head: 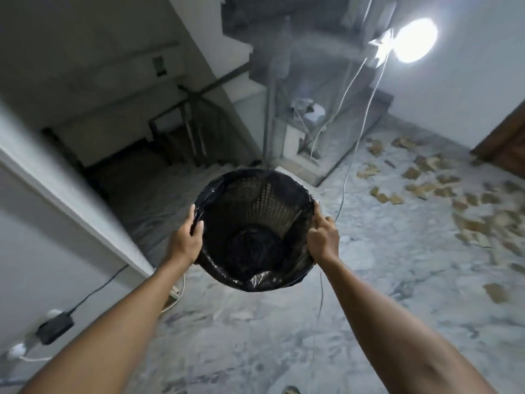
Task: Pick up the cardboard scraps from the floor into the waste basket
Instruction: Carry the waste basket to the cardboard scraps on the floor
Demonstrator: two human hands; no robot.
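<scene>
I hold a black mesh waste basket (pixel 272 206) lined with a black plastic bag in front of me, above the floor, its opening tipped toward me. My left hand (pixel 186 240) grips its left rim, thumb over the edge. My right hand (pixel 324 237) grips the right rim. Inside the basket I see only the crumpled bag. Several brown cardboard scraps (pixel 443 191) lie scattered over the marble floor to the right, from the far wall toward me, and one lone cardboard scrap (pixel 495 292) lies nearer.
A stairwell (pixel 147 160) drops away at the left behind a white wall corner (pixel 93 220). A bright lamp (pixel 414 41) with hanging white cables (pixel 349 155) stands ahead by a glass cabinet (pixel 306 120). A black power adapter (pixel 55 328) and cord lie at lower left. A wooden door (pixel 508 137) is at the right.
</scene>
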